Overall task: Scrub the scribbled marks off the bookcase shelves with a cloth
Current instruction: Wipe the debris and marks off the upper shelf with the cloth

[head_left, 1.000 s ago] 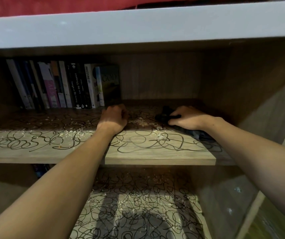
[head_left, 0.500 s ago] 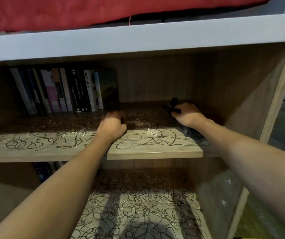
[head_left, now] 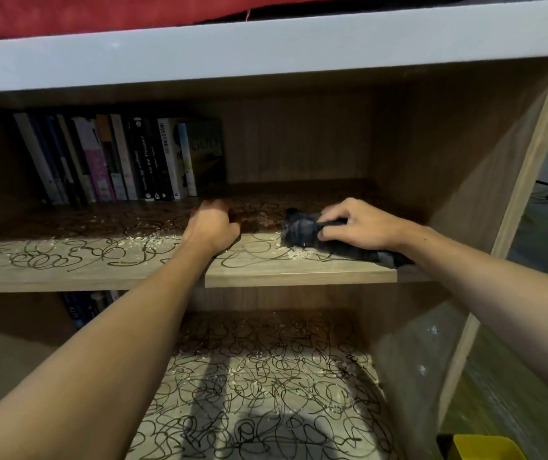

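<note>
The right hand [head_left: 360,225] is gripping a dark cloth [head_left: 302,231] with curled fingers, pressing it onto the scribbled upper shelf [head_left: 100,260]. The left hand [head_left: 211,227], well apart to its left, is resting there as a closed fist, holding nothing visible. Books [head_left: 126,159] are standing beyond the left hand.

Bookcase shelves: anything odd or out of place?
Yes. Black scribbles loop across the upper shelf, and denser ones cover the lower shelf. Pale crumbs litter both. The right hand grips a dark cloth on the upper shelf.
</note>
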